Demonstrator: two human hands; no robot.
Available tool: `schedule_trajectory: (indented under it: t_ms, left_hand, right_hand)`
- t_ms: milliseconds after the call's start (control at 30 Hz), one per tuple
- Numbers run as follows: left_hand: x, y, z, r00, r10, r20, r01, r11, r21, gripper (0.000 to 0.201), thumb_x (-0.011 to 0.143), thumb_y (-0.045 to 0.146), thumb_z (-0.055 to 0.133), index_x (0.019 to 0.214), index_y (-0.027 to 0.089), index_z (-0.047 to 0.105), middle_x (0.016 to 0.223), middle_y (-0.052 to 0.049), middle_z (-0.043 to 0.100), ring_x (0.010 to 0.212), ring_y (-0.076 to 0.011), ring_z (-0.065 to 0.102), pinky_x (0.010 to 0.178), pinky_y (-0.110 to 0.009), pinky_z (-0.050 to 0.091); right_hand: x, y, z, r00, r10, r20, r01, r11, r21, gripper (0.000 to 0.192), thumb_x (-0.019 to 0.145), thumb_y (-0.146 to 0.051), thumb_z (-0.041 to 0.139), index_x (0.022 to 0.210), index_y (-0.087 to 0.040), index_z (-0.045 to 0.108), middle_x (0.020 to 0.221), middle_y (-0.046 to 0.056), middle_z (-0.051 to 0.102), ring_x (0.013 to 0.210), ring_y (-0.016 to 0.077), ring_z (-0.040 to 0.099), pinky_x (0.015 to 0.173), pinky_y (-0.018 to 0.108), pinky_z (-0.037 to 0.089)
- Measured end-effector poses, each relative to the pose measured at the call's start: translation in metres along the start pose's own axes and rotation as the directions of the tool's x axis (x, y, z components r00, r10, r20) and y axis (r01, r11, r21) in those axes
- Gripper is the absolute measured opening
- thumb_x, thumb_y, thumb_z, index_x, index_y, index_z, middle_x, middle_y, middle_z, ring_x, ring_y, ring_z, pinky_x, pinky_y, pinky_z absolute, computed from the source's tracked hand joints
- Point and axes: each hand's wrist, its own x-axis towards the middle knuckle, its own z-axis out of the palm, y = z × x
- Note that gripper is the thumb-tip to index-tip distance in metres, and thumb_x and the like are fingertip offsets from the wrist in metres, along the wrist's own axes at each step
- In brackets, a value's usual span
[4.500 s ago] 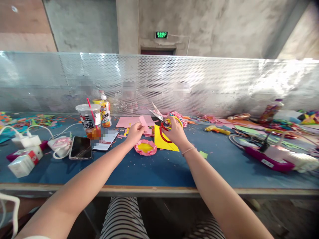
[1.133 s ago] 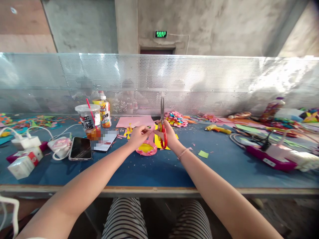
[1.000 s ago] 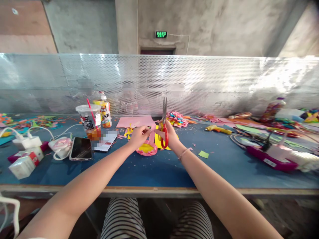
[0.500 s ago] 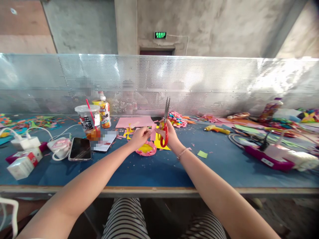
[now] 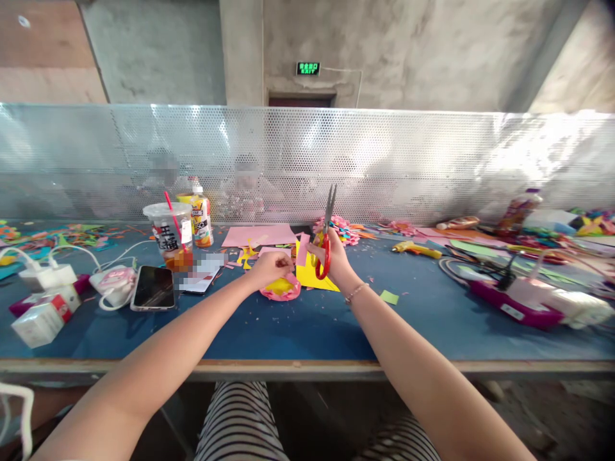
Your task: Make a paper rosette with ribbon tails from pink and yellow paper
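My right hand [image 5: 335, 257] is closed around red-handled scissors [image 5: 328, 224], whose blades point up and look nearly closed. A narrow pink paper strip [image 5: 302, 250] stands at that hand's fingertips. To its left, my left hand [image 5: 270, 267] has its fingers curled together, apart from the strip; whatever they may hold is too small to make out. Just below the left hand lies a round paper piece [image 5: 280, 289], yellow in the middle with a ruffled pink edge, partly covered by the hand. A yellow paper sheet [image 5: 312, 274] rests on the table between the hands.
A pink sheet [image 5: 259, 235] and a pile of colourful paper pieces [image 5: 339, 229] lie behind the hands. A drink cup [image 5: 170, 234], a bottle [image 5: 202, 218] and a phone [image 5: 154, 288] are at left. A yellow glue gun [image 5: 417, 249] and a purple power strip [image 5: 516, 304] are at right.
My right hand has moved slightly right with the scissors and the pink strip. The left hand, earlier at the strip's edge, is now apart from it and more curled.
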Motion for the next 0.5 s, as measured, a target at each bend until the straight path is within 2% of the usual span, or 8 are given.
schedule_trajectory:
  t_ms: [233,500]
  left_hand:
    - [-0.004,0.011,0.003,0.993,0.096,-0.073,-0.089,0.991,0.103,0.007,0.068,0.019,0.061,0.074,0.016,0.065,0.071,-0.002,0.067,0.063,-0.0114,0.059,0.061,-0.022,0.045]
    - [-0.007,0.019,0.001,0.979,0.184,-0.09,-0.154,0.951,0.267,0.02,0.078,0.025,0.049,0.072,0.014,0.066,0.066,-0.003,0.065,0.058,-0.0115,0.055,0.055,-0.022,0.04]
  right_hand:
    - [0.0,0.002,-0.001,1.0,-0.006,0.015,0.006,1.0,-0.018,0.034,0.061,-0.024,0.066,0.088,-0.023,0.044,0.068,-0.006,0.042,0.056,0.0076,0.043,0.051,0.023,0.036]
    - [0.0,0.002,-0.001,1.0,0.001,0.018,0.001,0.998,-0.056,0.035,0.061,-0.026,0.066,0.087,-0.023,0.044,0.069,-0.006,0.042,0.057,0.0084,0.043,0.05,0.023,0.037]
